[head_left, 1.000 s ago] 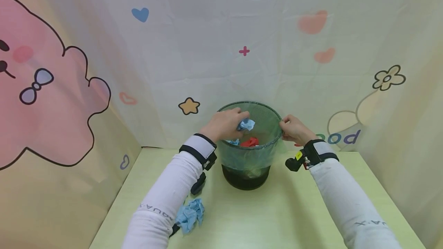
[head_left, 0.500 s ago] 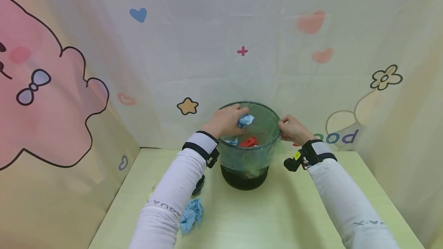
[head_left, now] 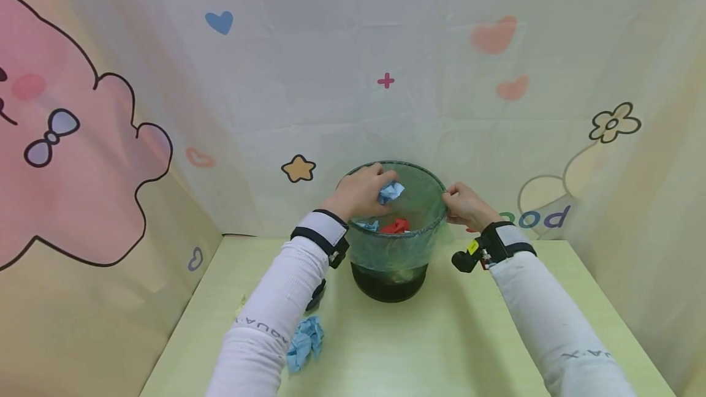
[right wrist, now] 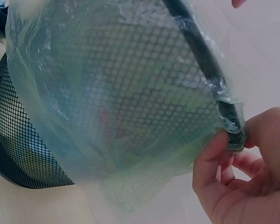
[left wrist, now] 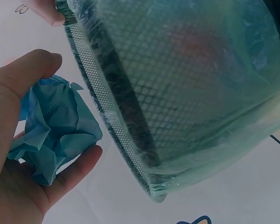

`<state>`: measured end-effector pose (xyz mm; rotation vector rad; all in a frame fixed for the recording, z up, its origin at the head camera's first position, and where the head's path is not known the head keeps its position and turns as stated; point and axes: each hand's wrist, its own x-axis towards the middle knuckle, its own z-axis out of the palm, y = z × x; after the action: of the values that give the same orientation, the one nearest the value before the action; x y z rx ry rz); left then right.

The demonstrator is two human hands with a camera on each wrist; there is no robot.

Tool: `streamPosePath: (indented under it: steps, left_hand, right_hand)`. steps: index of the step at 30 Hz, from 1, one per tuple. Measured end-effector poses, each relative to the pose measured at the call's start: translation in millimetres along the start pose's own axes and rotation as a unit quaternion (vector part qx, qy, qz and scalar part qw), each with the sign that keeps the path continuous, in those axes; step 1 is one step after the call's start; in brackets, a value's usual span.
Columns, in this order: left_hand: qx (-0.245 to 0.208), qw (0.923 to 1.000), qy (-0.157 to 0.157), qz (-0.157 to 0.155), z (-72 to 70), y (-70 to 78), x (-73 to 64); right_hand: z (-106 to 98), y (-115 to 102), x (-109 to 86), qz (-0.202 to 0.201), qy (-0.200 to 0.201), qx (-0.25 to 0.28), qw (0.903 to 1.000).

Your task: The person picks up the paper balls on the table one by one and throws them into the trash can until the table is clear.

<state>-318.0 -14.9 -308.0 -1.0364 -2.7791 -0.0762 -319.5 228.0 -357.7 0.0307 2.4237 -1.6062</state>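
A black mesh wastebasket stands upright on the table, lined with a thin green plastic bag folded over its rim. Over the basket's left side, my left hand holds a crumpled blue paper ball. In the left wrist view, thumb and fingers curve round that paper ball, just outside the rim in that view. My right hand pinches the bag-covered rim at the right; the right wrist view shows thumb and fingers on it. Inside lie red crumpled paper and blue crumpled paper.
Another crumpled blue paper lies on the pale table, beside the left forearm. A dark object and a small yellowish scrap are partly hidden by that arm. A printed curtain rises behind the basket.
My left forearm has shifted slightly right, and the left hand with the blue paper ball has risen a little. My right hand keeps its pinch on the rim.
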Motion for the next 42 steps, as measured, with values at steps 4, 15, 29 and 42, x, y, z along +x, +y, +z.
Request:
streamPosePath:
  steps: [4,15,29,42]
  left_hand:
    - [-0.007,1.0,-0.002,0.002,1.2,-0.8,-0.2]
    - [-0.008,0.9999,-0.006,0.0,2.6,-1.2,-1.3]
    - [0.005,0.9998,-0.021,-0.003,1.7,0.7,-9.8]
    - [0.005,0.9997,-0.002,0.022,-3.2,-6.7,-33.3]
  right_hand:
    - [0,0,-0.1,-0.004,-0.005,0.006,1.0]
    - [1,-1,0.1,-0.003,-0.008,0.014,0.9999]
    - [3,1,1.0,0.004,-0.006,0.019,0.9998]
    - [0,-1,-1.6,-0.004,-0.009,0.015,0.9998]
